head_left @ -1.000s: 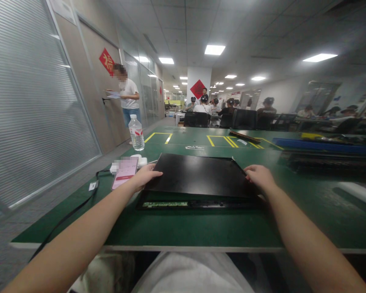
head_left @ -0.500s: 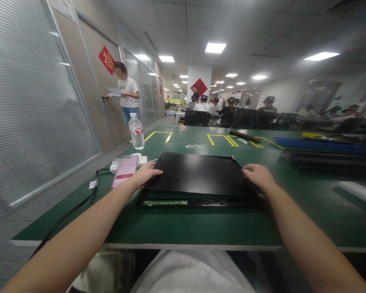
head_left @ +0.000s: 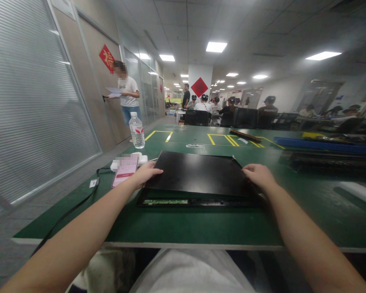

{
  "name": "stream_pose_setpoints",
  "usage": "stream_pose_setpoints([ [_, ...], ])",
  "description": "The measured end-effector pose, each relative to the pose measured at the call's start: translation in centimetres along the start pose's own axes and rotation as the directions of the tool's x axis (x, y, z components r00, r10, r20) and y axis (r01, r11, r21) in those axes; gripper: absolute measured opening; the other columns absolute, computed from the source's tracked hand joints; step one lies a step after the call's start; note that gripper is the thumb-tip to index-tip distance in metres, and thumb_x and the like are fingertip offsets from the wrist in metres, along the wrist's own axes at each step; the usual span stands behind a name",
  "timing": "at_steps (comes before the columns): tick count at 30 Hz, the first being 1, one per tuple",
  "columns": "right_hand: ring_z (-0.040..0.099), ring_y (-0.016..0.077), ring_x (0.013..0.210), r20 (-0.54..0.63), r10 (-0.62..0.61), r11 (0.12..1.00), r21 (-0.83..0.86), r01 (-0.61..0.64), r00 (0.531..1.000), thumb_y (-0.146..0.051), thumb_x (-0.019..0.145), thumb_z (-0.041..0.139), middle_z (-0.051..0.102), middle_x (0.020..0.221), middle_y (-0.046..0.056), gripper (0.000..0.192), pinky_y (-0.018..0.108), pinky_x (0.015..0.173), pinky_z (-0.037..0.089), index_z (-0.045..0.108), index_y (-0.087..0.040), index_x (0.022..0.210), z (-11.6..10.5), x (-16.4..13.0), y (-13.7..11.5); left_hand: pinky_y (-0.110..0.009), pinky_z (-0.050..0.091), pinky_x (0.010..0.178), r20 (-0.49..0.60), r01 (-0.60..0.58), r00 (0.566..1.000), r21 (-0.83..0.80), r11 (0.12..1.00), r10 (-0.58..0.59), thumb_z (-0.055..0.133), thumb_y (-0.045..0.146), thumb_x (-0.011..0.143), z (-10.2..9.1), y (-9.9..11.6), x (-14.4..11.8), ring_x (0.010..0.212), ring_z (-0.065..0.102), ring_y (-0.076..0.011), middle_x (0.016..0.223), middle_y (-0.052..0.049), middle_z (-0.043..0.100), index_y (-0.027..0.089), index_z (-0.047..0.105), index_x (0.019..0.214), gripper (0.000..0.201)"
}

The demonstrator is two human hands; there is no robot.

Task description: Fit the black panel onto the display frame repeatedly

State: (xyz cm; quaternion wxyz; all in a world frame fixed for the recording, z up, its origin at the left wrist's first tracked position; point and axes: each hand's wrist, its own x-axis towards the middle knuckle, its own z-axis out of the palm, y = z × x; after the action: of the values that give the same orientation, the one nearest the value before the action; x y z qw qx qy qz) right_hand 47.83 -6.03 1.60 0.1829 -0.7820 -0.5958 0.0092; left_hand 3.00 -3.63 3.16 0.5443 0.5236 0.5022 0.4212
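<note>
A flat black screen panel point(head_left: 198, 173) lies tilted over a dark frame point(head_left: 225, 202) on the green table. Along the frame's near edge runs a narrow green circuit board point(head_left: 166, 202). My left hand point(head_left: 147, 174) is closed on the panel's left edge, thumb on top. At the right edge, my right hand point(head_left: 258, 176) pinches the panel near its far corner, with the fingertips partly hidden. The panel's near edge sits a little above the frame, and the panel covers most of what is beneath.
Left of the panel are a phone point(head_left: 126, 173), a white plug point(head_left: 142, 158) with a cable, and a water bottle point(head_left: 137, 131). Dark strips and a blue bar point(head_left: 320, 143) lie at the right. A person with papers point(head_left: 129, 89) stands by the door; others sit farther back.
My hands and the panel stay in practically the same place. In the background, a person in dark clothes has shifted left, away from the pillar.
</note>
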Motion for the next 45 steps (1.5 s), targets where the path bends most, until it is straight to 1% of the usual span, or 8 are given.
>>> stream_pose_setpoints([
  [3,0.067,0.0218,0.084,-0.014,-0.006,1.000,0.001,0.006,1.000,-0.037,0.085,0.054,0.076,0.088,0.005,0.031,0.027,0.068,0.045,0.080,-0.026,0.098,0.1,0.1,0.2,-0.033,0.057,0.066,0.003,-0.001,1.000,-0.007,1.000,0.001,0.081,0.019,0.052,0.0,0.0,0.0,0.069,0.072,-0.0238,0.075,-0.003,0.075,0.018,0.066,0.092,0.043],
  [7,0.067,0.0211,0.081,-0.027,-0.006,0.999,0.034,0.007,1.000,-0.035,0.083,0.056,0.076,0.085,0.005,0.028,0.027,0.068,0.046,0.080,-0.026,0.094,0.3,0.2,0.4,-0.033,0.057,0.066,-0.006,0.012,1.000,-0.017,1.000,-0.012,0.082,0.021,0.053,0.0,0.0,-0.1,0.069,0.073,-0.0245,0.075,-0.004,0.075,0.017,0.066,0.088,0.039],
  [13,0.067,0.0190,0.073,0.008,0.040,0.989,0.145,-0.041,0.999,-0.032,0.083,0.056,0.075,0.078,0.004,0.027,0.026,0.064,0.045,0.080,-0.024,0.093,0.4,0.4,0.7,-0.032,0.058,0.063,-0.026,0.028,0.999,-0.032,0.999,-0.029,0.075,0.016,0.058,0.2,0.2,-0.2,0.066,0.073,-0.0236,0.072,-0.004,0.075,0.017,0.069,0.089,0.031],
  [19,0.067,0.0184,0.071,0.010,0.031,0.984,0.175,-0.033,0.999,-0.034,0.084,0.056,0.074,0.072,0.003,0.026,0.025,0.062,0.045,0.079,-0.023,0.091,0.2,0.3,0.7,-0.031,0.060,0.067,-0.030,0.002,1.000,-0.034,0.999,-0.003,0.072,0.014,0.062,0.4,0.5,-0.5,0.073,0.075,-0.0235,0.077,-0.003,0.077,0.018,0.070,0.093,0.031],
  [26,0.066,0.0170,0.067,0.044,0.095,0.962,0.252,-0.103,0.995,-0.034,0.083,0.059,0.075,0.074,0.004,0.026,0.025,0.061,0.047,0.079,-0.021,0.092,0.7,0.8,1.1,-0.033,0.061,0.065,-0.042,0.019,0.999,-0.054,0.998,-0.021,0.077,0.013,0.060,0.1,0.2,-0.2,0.070,0.075,-0.0244,0.078,-0.005,0.077,0.017,0.068,0.098,0.040],
  [31,0.066,0.0164,0.065,0.051,0.096,0.964,0.244,-0.106,0.994,-0.032,0.083,0.058,0.074,0.074,0.004,0.026,0.024,0.059,0.046,0.078,-0.021,0.094,0.8,1.0,1.3,-0.030,0.060,0.061,-0.096,0.009,0.995,-0.097,0.995,-0.018,0.079,0.011,0.066,0.3,0.0,-0.1,0.061,0.073,-0.0204,0.075,-0.004,0.077,0.016,0.066,0.100,0.036],
  [37,0.066,0.0158,0.064,0.063,0.122,0.957,0.259,-0.134,0.991,-0.029,0.083,0.057,0.074,0.074,0.003,0.029,0.024,0.060,0.046,0.077,-0.021,0.102,0.8,1.0,1.3,-0.029,0.061,0.065,-0.172,-0.009,0.985,-0.143,0.990,-0.016,0.077,0.005,0.072,0.7,0.4,-0.2,0.063,0.073,-0.0195,0.070,-0.002,0.076,0.016,0.067,0.100,0.032],
  [45,0.067,0.0163,0.067,0.055,0.124,0.956,0.262,-0.134,0.991,-0.029,0.082,0.058,0.075,0.074,0.003,0.029,0.024,0.061,0.046,0.076,-0.020,0.103,0.8,1.2,1.5,-0.032,0.061,0.067,-0.084,0.006,0.996,-0.136,0.991,-0.018,0.075,0.005,0.071,0.2,-0.3,0.4,0.064,0.074,-0.0214,0.077,-0.006,0.078,0.014,0.065,0.111,0.042],
])
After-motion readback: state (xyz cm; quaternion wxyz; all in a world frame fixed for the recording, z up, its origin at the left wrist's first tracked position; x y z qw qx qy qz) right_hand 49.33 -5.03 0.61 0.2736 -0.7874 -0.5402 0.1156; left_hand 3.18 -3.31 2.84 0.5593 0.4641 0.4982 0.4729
